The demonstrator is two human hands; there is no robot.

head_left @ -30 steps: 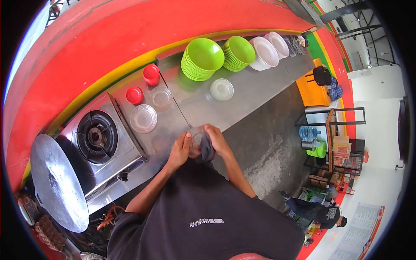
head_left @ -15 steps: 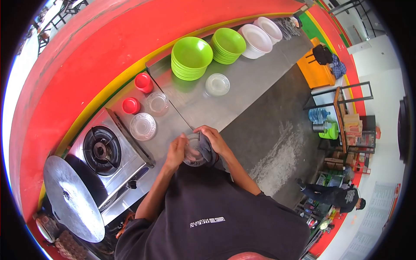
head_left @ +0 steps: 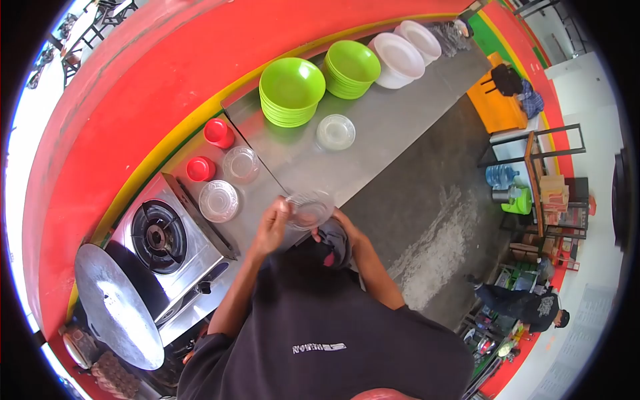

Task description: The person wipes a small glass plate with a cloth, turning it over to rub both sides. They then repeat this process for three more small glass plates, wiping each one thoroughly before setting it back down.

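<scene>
My left hand (head_left: 272, 225) grips the near-left rim of a clear glass plate (head_left: 312, 205), held tilted in front of my chest. My right hand (head_left: 347, 230) is closed on a dark grey cloth (head_left: 338, 245) just below the plate's right side; part of that hand is hidden by the cloth. Whether the cloth touches the plate I cannot tell. On the steel counter (head_left: 293, 157) ahead lie similar clear plates: one (head_left: 219, 201) beside the stove, another (head_left: 241, 165) behind it, and one (head_left: 336, 133) in front of the green bowls.
Two red cups (head_left: 219, 133) stand near the wall. Stacks of green bowls (head_left: 291, 90) and white bowls (head_left: 398, 57) line the counter's back. On the left are a gas stove (head_left: 160, 237) and a large metal lid (head_left: 120, 307). A person (head_left: 527, 307) is across the floor at right.
The plate has risen and moved slightly away from my chest, in my left hand. My right hand with the cloth has drawn down and right, off the plate's face.
</scene>
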